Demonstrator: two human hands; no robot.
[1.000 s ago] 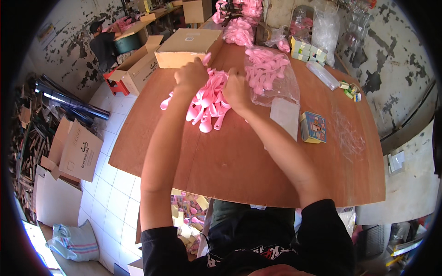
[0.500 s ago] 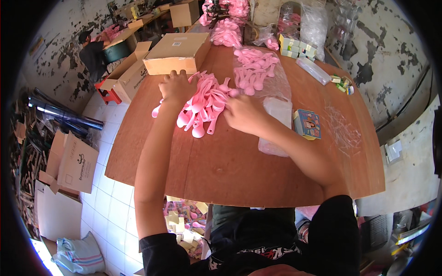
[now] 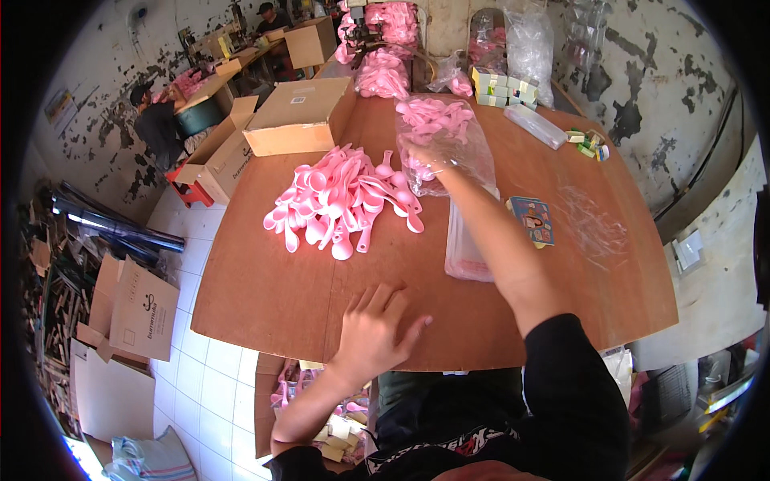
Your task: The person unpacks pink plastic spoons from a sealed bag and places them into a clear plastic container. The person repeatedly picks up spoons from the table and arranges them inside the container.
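A heap of pink plastic spoons (image 3: 329,196) lies on the brown wooden table (image 3: 265,309), just beyond my left hand (image 3: 371,333). That hand is over the near part of the table, fingers spread, holding nothing. My right hand (image 3: 425,160) reaches forward to a clear plastic bag (image 3: 469,156) with more pink spoons (image 3: 433,116) in it. It touches the bag's near left part; film and blur hide the fingertips, so their grip is unclear. Under my right forearm lies a clear plastic packet (image 3: 468,252).
A closed cardboard box (image 3: 301,116) stands behind the heap. To the right lie a blue printed card pack (image 3: 532,220), thin clear strips (image 3: 593,220) and a clear long case (image 3: 535,127). Small boxes (image 3: 501,86) are stacked at the back. Another person (image 3: 158,124) sits at far left.
My left hand has left the spoon heap and come back toward the near table edge. My right hand has moved from the heap to the bag, whose film has shifted. The heap looks wider.
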